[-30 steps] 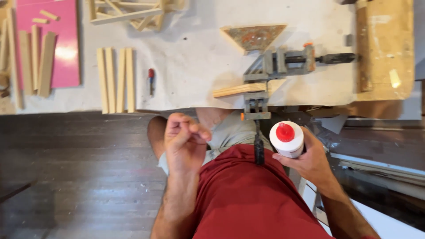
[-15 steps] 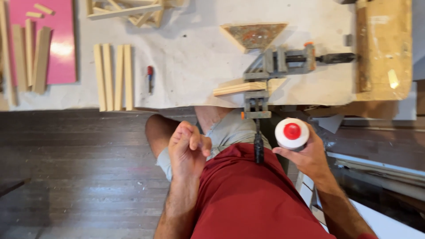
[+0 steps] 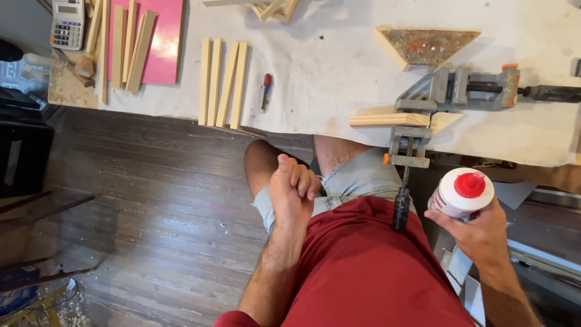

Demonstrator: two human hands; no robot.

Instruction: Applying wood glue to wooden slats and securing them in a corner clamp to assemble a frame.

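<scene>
Left hand (image 3: 293, 188) lowered, curled (empty), right hand (image 3: 478, 233) gripping glue bottle (image 3: 461, 192)

1 head view, steep downward, close over lap, workbench (image 3: 339, 72) edge.

- The glue bottle (image 3: 460, 192) is white with a red cap.
- The shirt (image 3: 369, 266) is dark red.
- The wood strips (image 3: 223, 83) are pale yellow.
- The board (image 3: 162, 37) is pink.
- The clamp (image 3: 451, 91) is grey, perhaps orange-tipped.
</scene>
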